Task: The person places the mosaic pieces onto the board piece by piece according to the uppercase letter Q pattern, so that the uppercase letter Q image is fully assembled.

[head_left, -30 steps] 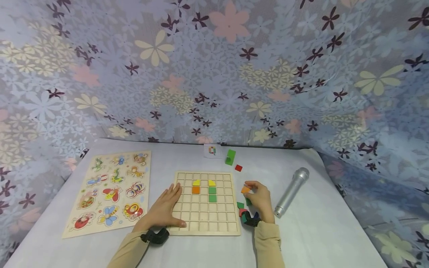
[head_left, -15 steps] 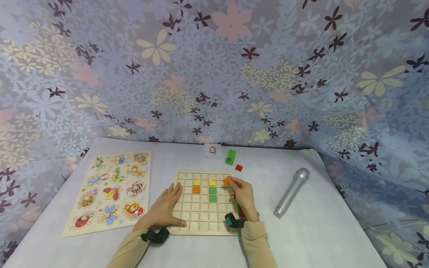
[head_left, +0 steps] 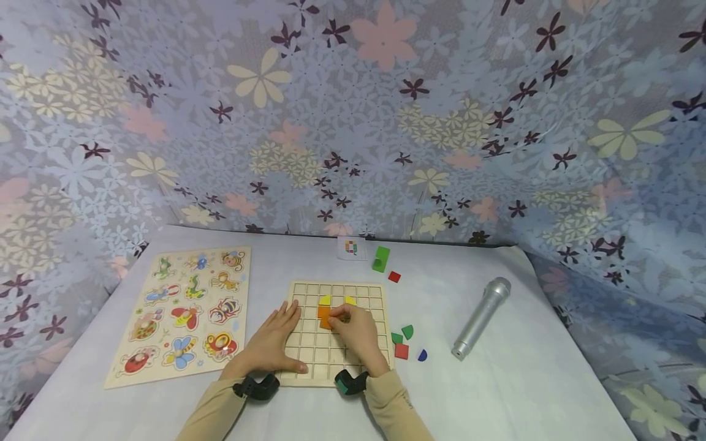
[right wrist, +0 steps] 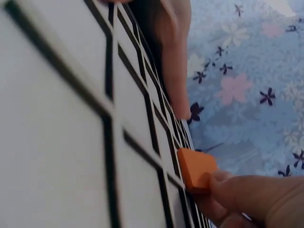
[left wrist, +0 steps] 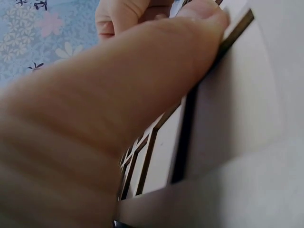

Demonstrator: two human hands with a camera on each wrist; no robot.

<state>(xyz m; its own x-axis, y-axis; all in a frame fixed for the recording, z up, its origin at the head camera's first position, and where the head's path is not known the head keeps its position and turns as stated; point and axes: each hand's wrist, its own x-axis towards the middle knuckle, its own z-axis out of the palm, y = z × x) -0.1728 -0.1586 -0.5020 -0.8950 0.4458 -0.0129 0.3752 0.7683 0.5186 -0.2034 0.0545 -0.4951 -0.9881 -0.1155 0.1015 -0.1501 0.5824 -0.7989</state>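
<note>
My right hand (head_left: 358,334) is over the middle of the wooden grid board (head_left: 380,300), pinching an orange square tile (right wrist: 197,168) between thumb and finger. The tile is right at the grid, just below another orange tile (head_left: 324,312) set in a cell. My left hand (head_left: 271,343) lies spread on the board's left side, its thumb (left wrist: 156,61) along the near edge. Two yellow tiles, one of them a yellow piece (head_left: 325,301) with a slanted corner, sit in the row above. The right hand hides the green tiles on the board.
Right of the board lie a red square (head_left: 401,351), green pieces (head_left: 407,331) and a blue half-round piece (head_left: 422,355). Behind are a pattern card (head_left: 351,248), a green block (head_left: 380,259) and a small red tile (head_left: 394,277). An insect puzzle (head_left: 182,312) lies left, a silver microphone (head_left: 482,318) right.
My right hand has carried the orange tile leftward from beside the board to its middle, uncovering the loose pieces on the right. The left hand has stayed in place.
</note>
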